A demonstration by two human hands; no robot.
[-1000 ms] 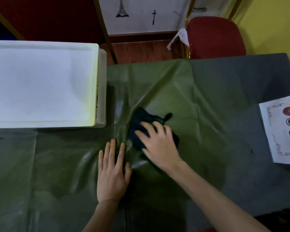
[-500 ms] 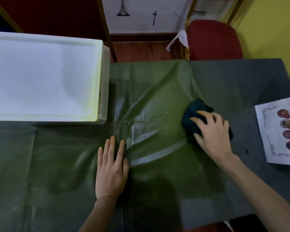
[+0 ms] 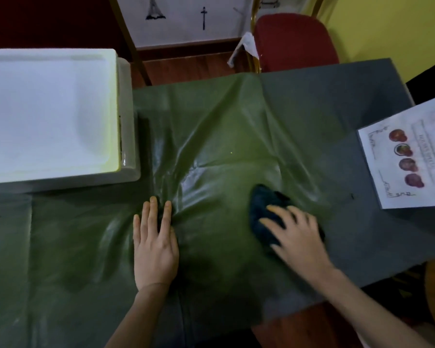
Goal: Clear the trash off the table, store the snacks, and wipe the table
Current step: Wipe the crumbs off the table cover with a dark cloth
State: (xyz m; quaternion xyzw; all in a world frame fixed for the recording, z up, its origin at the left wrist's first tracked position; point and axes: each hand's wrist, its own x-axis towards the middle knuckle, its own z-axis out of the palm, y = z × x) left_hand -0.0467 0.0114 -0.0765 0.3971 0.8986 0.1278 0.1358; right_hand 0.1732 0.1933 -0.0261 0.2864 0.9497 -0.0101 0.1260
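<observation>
Dark blue cloth (image 3: pixel 263 217), crumpled, flat on green glossy table cover (image 3: pixel 219 136), right of centre, toward near edge; partly covered. Cover wrinkled, overlying grey-topped table (image 3: pixel 337 96).

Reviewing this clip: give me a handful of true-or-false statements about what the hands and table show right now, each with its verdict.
1. The right hand presses a dark cloth onto the table cover. True.
2. The left hand is lifting the white box. False: it lies flat on the table cover, apart from the box.
3. A printed sheet lies at the table's right edge. True.
4. The white box stands open. False: its lid is on.
5. A red chair stands beyond the far edge of the table. True.
</observation>
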